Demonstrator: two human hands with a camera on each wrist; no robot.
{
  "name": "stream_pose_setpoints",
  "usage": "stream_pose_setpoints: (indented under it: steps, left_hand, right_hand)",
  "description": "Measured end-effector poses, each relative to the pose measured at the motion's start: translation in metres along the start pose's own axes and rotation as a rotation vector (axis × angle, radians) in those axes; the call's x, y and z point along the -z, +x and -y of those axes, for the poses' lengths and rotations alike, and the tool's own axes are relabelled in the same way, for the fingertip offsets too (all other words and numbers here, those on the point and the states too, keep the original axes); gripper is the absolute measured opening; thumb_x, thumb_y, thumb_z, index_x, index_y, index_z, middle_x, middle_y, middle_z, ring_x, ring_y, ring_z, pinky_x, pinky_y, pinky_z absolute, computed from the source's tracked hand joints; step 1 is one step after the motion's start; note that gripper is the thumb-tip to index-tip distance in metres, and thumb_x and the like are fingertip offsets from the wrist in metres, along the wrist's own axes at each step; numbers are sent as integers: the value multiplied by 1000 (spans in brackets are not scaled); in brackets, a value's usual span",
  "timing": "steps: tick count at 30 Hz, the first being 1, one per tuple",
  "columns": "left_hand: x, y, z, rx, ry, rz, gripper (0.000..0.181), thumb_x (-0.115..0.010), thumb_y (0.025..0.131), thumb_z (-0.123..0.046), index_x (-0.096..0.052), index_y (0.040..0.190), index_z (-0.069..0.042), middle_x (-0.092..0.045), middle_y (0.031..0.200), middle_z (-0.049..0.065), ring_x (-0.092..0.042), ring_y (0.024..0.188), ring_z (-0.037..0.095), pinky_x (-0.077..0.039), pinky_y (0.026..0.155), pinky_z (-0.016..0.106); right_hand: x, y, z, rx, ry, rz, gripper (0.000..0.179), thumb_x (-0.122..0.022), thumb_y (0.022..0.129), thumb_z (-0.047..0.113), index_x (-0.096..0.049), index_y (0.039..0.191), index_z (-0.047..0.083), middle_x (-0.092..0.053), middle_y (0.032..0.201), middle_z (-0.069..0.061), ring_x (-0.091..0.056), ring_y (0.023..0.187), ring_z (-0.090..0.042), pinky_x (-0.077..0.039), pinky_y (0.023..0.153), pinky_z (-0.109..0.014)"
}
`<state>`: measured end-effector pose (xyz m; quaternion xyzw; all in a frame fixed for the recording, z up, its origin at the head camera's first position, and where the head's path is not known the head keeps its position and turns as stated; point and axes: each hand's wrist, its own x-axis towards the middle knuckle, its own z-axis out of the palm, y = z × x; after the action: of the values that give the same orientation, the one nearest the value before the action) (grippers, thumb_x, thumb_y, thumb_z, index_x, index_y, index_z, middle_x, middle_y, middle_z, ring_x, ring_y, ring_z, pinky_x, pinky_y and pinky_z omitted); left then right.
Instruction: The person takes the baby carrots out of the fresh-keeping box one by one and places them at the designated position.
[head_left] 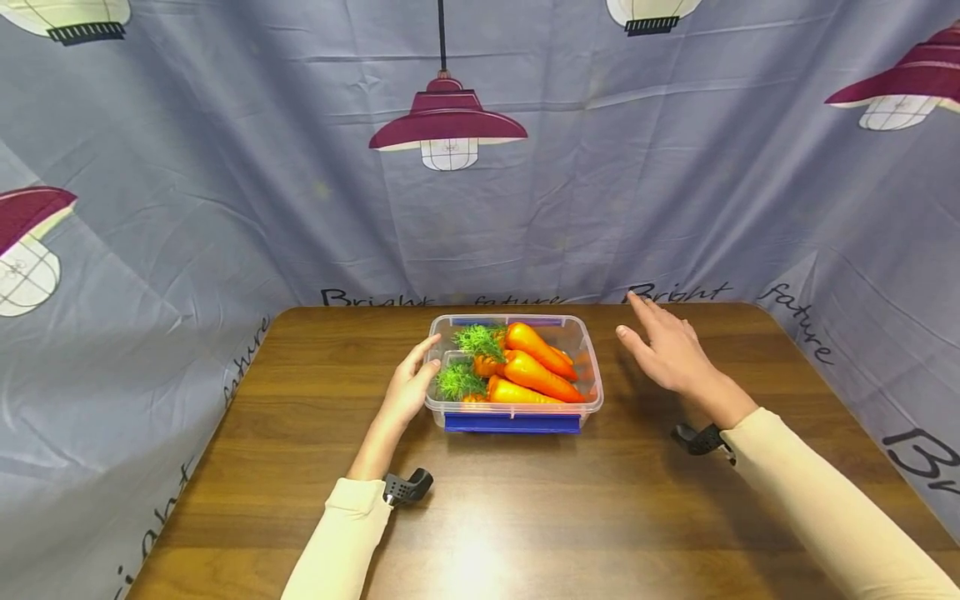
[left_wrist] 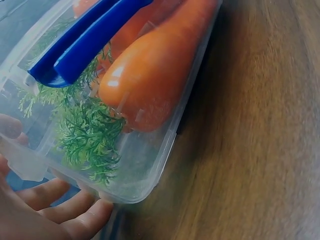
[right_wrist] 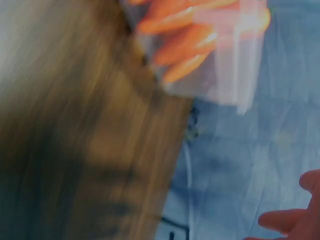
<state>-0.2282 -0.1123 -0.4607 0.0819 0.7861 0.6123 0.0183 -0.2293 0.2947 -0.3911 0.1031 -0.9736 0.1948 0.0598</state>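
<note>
A clear plastic food container (head_left: pixel 512 408) stands on the wooden table, its lid off and a blue clip latch (head_left: pixel 512 423) along its near side. Several orange carrots (head_left: pixel 540 375) with green leafy tops (head_left: pixel 459 380) lie inside. At the container's left end is my left hand (head_left: pixel 408 387), its extended fingers (left_wrist: pixel 75 212) right at the end wall and its thumb near the rim. Off to the container's right, my right hand (head_left: pixel 667 346) hovers over the table with fingers extended, holding nothing. The right wrist view is blurred and catches only some of its fingers (right_wrist: pixel 285 220).
The brown wooden table (head_left: pixel 315 467) spreads around the container. Behind and beside it hangs a grey-blue cloth (head_left: pixel 300 167) printed with lamps and lettering. Both wrists carry black bands.
</note>
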Motion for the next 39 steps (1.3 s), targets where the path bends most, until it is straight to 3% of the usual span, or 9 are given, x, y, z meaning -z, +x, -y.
stream_pose_setpoints:
  steps: [7, 11, 14, 19, 29, 39]
  left_hand:
    - [-1, 3, 0, 5, 0, 3, 50, -45, 107, -18, -41, 157, -15, -31, 168, 12, -23, 156, 39, -26, 124, 62]
    - [-1, 5, 0, -4, -11, -8, 50, -45, 106, -16, -42, 156, -14, -31, 167, 12, -22, 156, 40, -26, 124, 62]
    - [-2, 6, -1, -17, -15, -18, 49, -45, 106, -14, -43, 155, -13, -33, 166, 14, -23, 156, 40, -26, 124, 61]
    - [-3, 6, -1, -18, -27, -26, 49, -45, 106, -13, -43, 155, -11, -33, 166, 15, -23, 156, 40, -24, 125, 60]
    - [-4, 8, 3, -20, -47, -33, 48, -45, 106, -12, -44, 154, -9, -33, 166, 16, -23, 156, 39, -23, 126, 60]
    - [-1, 3, 3, -15, -17, -37, 49, -45, 105, -13, -44, 154, -11, -34, 165, 16, -27, 155, 40, -27, 124, 60]
  right_hand:
    - [-7, 8, 32, 168, 130, 39, 70, -53, 105, 39, -24, 163, 13, -33, 164, -24, -34, 148, -49, -29, 118, -68]
    - [-13, 11, 54, 256, 166, 83, 73, -65, 99, 35, -31, 161, 14, -47, 153, -24, -64, 112, -36, -50, 101, -56]
    - [-17, 13, 69, 329, 205, 113, 74, -72, 95, 30, -37, 158, 13, -53, 147, -21, -67, 98, -28, -57, 90, -50]
    - [-29, 17, 83, 464, 215, 131, 70, -78, 90, 20, -47, 151, 7, -62, 140, -19, -63, 123, -36, -53, 102, -54]
    - [-47, 19, 95, 547, 174, 178, 61, -79, 86, 9, -55, 143, 9, -67, 128, -17, -65, 115, -30, -55, 101, -49]
    - [-52, 18, 99, 584, 171, 158, 55, -77, 85, 2, -58, 136, 8, -67, 123, -18, -66, 111, -30, -56, 99, -50]
